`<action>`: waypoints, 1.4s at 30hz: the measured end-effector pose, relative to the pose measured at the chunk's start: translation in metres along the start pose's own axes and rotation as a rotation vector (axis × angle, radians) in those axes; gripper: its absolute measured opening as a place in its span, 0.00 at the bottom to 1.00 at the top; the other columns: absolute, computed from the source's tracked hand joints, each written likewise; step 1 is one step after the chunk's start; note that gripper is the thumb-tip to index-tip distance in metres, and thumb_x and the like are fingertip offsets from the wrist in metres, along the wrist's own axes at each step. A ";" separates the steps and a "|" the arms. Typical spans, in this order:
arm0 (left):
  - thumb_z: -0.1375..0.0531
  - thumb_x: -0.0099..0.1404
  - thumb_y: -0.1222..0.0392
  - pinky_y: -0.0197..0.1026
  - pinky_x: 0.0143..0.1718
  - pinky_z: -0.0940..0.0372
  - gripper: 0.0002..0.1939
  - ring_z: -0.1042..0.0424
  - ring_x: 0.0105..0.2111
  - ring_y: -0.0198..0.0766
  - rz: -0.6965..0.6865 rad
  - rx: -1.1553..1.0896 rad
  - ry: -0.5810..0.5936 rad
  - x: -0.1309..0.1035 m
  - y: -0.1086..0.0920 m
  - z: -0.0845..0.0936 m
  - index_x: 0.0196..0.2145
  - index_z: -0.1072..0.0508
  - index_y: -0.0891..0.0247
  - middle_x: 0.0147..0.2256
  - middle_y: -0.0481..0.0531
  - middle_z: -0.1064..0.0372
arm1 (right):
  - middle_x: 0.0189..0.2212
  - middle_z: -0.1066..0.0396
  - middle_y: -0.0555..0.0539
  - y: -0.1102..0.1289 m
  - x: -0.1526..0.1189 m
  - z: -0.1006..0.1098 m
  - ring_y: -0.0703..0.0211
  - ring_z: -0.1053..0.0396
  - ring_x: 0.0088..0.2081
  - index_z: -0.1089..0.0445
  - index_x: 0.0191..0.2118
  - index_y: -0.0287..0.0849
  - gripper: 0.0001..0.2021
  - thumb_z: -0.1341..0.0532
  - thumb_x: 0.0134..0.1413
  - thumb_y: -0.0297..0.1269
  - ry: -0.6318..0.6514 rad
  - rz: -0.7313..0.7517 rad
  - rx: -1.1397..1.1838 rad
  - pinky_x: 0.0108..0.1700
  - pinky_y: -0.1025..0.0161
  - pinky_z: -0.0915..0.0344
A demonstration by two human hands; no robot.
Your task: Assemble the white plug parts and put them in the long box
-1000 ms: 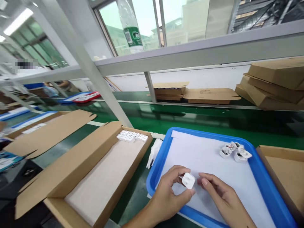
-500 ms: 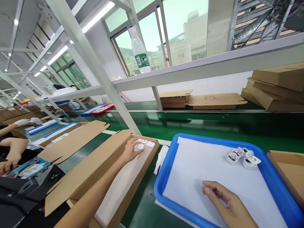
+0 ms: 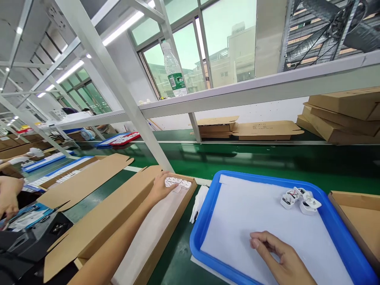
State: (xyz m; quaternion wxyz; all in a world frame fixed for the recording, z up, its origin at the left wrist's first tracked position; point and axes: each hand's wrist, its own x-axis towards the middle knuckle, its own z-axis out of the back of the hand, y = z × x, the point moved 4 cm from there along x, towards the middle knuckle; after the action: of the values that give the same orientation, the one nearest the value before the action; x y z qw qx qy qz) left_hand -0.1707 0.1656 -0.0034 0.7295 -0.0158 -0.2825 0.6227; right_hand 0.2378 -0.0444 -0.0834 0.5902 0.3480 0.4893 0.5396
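My left hand (image 3: 160, 189) reaches into the far end of a long cardboard box (image 3: 175, 233). Its thumb and fingers are apart around a row of small white plastic parts (image 3: 181, 183), touching or just above them. White sheet material (image 3: 145, 245) lines the rest of the box. My right hand (image 3: 280, 255) hovers over the white lining of a blue tray (image 3: 194, 237), loosely curled, with nothing visible in it. Near the tray's far right corner sits a cluster of white plastic housings (image 3: 308, 204), some showing dark insides and thin red wires.
A white glove (image 3: 199, 202) lies between box and tray. Another open carton (image 3: 359, 209) stands at the right edge. At left are a co-worker's hand (image 3: 8, 198) and a dark device (image 3: 44, 233). A slanted metal post (image 3: 142, 126) rises behind the box; a bottle (image 3: 175, 73) stands on the shelf.
The view has shifted slightly. A white part that was at my left fingertips now lies among the row, and the fingers rest farther to its left. My right hand has barely moved.
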 end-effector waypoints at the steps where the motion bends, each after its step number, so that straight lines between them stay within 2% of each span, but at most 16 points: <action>1: 0.36 0.67 0.48 0.60 0.60 0.36 0.14 0.31 0.58 0.55 -0.018 -0.038 -0.013 0.005 -0.011 0.009 0.42 0.23 0.61 0.53 0.59 0.26 | 0.47 0.20 0.46 0.005 -0.001 0.000 0.46 0.25 0.51 0.21 0.45 0.50 0.20 0.41 0.64 0.59 -0.003 0.033 -0.005 0.49 0.61 0.28; 4: 0.42 0.68 0.43 0.56 0.59 0.35 0.17 0.29 0.54 0.54 -0.067 -0.195 -0.016 0.024 -0.054 0.022 0.39 0.23 0.59 0.52 0.59 0.25 | 0.38 0.20 0.46 0.018 -0.006 0.001 0.49 0.24 0.45 0.23 0.36 0.46 0.19 0.44 0.68 0.52 -0.052 0.152 -0.004 0.49 0.61 0.30; 6: 0.47 0.70 0.44 0.53 0.57 0.33 0.20 0.26 0.50 0.51 -0.116 -0.324 0.050 0.034 -0.091 0.012 0.41 0.23 0.59 0.53 0.58 0.25 | 0.38 0.20 0.46 0.023 -0.006 0.001 0.51 0.25 0.44 0.23 0.37 0.44 0.14 0.44 0.68 0.43 -0.086 0.245 0.029 0.50 0.61 0.31; 9: 0.49 0.71 0.46 0.47 0.52 0.30 0.21 0.24 0.48 0.49 -0.240 -0.486 0.254 0.035 -0.161 -0.030 0.38 0.21 0.59 0.51 0.56 0.22 | 0.35 0.21 0.47 0.019 -0.004 -0.001 0.56 0.25 0.40 0.22 0.35 0.42 0.13 0.45 0.58 0.25 -0.102 0.263 0.061 0.44 0.64 0.33; 12: 0.45 0.69 0.44 0.46 0.46 0.27 0.21 0.21 0.41 0.48 -0.371 -0.547 0.492 0.012 -0.238 -0.087 0.33 0.20 0.59 0.39 0.54 0.19 | 0.25 0.27 0.51 0.013 -0.003 -0.002 0.62 0.31 0.28 0.23 0.29 0.41 0.16 0.47 0.52 0.20 -0.098 0.211 0.048 0.30 0.68 0.39; 14: 0.36 0.62 0.42 0.46 0.45 0.27 0.20 0.21 0.42 0.49 -0.430 -0.554 0.595 -0.009 -0.283 -0.123 0.42 0.20 0.60 0.42 0.54 0.19 | 0.20 0.31 0.54 0.014 -0.004 -0.002 0.65 0.37 0.23 0.23 0.28 0.41 0.17 0.48 0.51 0.20 -0.091 0.198 0.053 0.26 0.70 0.44; 17: 0.26 0.50 0.47 0.49 0.48 0.27 0.41 0.22 0.48 0.54 -0.460 -0.544 0.656 -0.038 -0.332 -0.166 0.60 0.29 0.62 0.52 0.61 0.23 | 0.18 0.35 0.55 0.020 -0.007 0.000 0.67 0.40 0.21 0.25 0.25 0.40 0.18 0.49 0.51 0.19 -0.082 0.211 0.070 0.25 0.71 0.44; 18: 0.25 0.49 0.48 0.51 0.51 0.28 0.45 0.24 0.51 0.56 -0.459 -0.539 0.654 -0.045 -0.343 -0.176 0.62 0.32 0.62 0.56 0.63 0.26 | 0.17 0.36 0.56 0.022 -0.007 0.000 0.67 0.40 0.20 0.25 0.25 0.40 0.18 0.50 0.51 0.19 -0.078 0.217 0.075 0.25 0.71 0.44; 20: 0.27 0.52 0.52 0.55 0.57 0.33 0.44 0.29 0.58 0.60 -0.444 -0.532 0.630 -0.052 -0.358 -0.191 0.64 0.35 0.62 0.60 0.65 0.30 | 0.17 0.36 0.56 0.025 -0.008 0.000 0.67 0.39 0.20 0.25 0.25 0.40 0.18 0.50 0.51 0.19 -0.073 0.231 0.086 0.25 0.71 0.43; 23: 0.33 0.59 0.59 0.57 0.56 0.33 0.35 0.27 0.55 0.59 -0.406 -0.536 0.595 -0.053 -0.365 -0.198 0.63 0.35 0.63 0.53 0.64 0.25 | 0.20 0.32 0.54 0.028 -0.008 0.000 0.66 0.35 0.23 0.24 0.27 0.40 0.18 0.50 0.51 0.19 -0.072 0.270 0.111 0.28 0.71 0.38; 26: 0.36 0.60 0.61 0.53 0.49 0.29 0.33 0.23 0.43 0.52 -0.375 -0.566 0.570 -0.048 -0.355 -0.183 0.62 0.34 0.63 0.43 0.58 0.23 | 0.27 0.26 0.52 0.028 -0.007 -0.001 0.65 0.31 0.26 0.22 0.32 0.40 0.18 0.49 0.52 0.19 -0.102 0.316 0.156 0.32 0.69 0.34; 29: 0.37 0.62 0.57 0.46 0.42 0.27 0.25 0.24 0.37 0.44 -0.373 -0.620 0.542 -0.050 -0.337 -0.146 0.57 0.29 0.62 0.43 0.56 0.26 | 0.34 0.23 0.48 0.026 -0.005 0.003 0.62 0.28 0.31 0.24 0.40 0.41 0.13 0.45 0.58 0.24 -0.223 0.351 0.194 0.36 0.66 0.33; 32: 0.37 0.63 0.53 0.40 0.35 0.29 0.17 0.27 0.35 0.40 -0.374 -0.659 0.485 -0.062 -0.313 -0.101 0.49 0.25 0.60 0.46 0.55 0.28 | 0.36 0.23 0.46 0.024 -0.005 0.009 0.59 0.26 0.34 0.28 0.46 0.42 0.08 0.41 0.63 0.33 -0.425 0.403 0.294 0.40 0.62 0.30; 35: 0.33 0.60 0.56 0.38 0.30 0.32 0.16 0.31 0.32 0.38 -0.330 -0.671 0.389 -0.082 -0.290 -0.071 0.46 0.24 0.58 0.43 0.53 0.26 | 0.40 0.25 0.46 0.022 -0.007 0.010 0.58 0.25 0.37 0.33 0.53 0.45 0.15 0.36 0.63 0.38 -0.556 0.496 0.417 0.44 0.61 0.27; 38: 0.33 0.60 0.61 0.36 0.27 0.35 0.14 0.31 0.31 0.38 -0.287 -0.673 0.360 -0.104 -0.273 -0.065 0.44 0.24 0.57 0.39 0.51 0.24 | 0.40 0.26 0.48 0.023 -0.010 0.007 0.59 0.25 0.37 0.32 0.55 0.47 0.20 0.31 0.58 0.36 -0.575 0.584 0.408 0.47 0.59 0.26; 42: 0.31 0.62 0.58 0.37 0.30 0.34 0.13 0.31 0.30 0.38 -0.294 -0.714 0.408 -0.124 -0.260 -0.070 0.45 0.24 0.55 0.38 0.49 0.24 | 0.37 0.26 0.48 0.027 -0.013 0.006 0.58 0.25 0.38 0.25 0.48 0.46 0.10 0.33 0.62 0.34 -0.550 0.621 0.311 0.44 0.61 0.26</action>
State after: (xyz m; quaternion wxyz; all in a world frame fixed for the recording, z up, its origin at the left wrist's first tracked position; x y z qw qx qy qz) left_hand 0.0850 0.0166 -0.0131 0.8000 -0.3494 -0.3297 0.3596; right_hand 0.2363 -0.0514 -0.0534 0.4491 0.6938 0.2616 0.4986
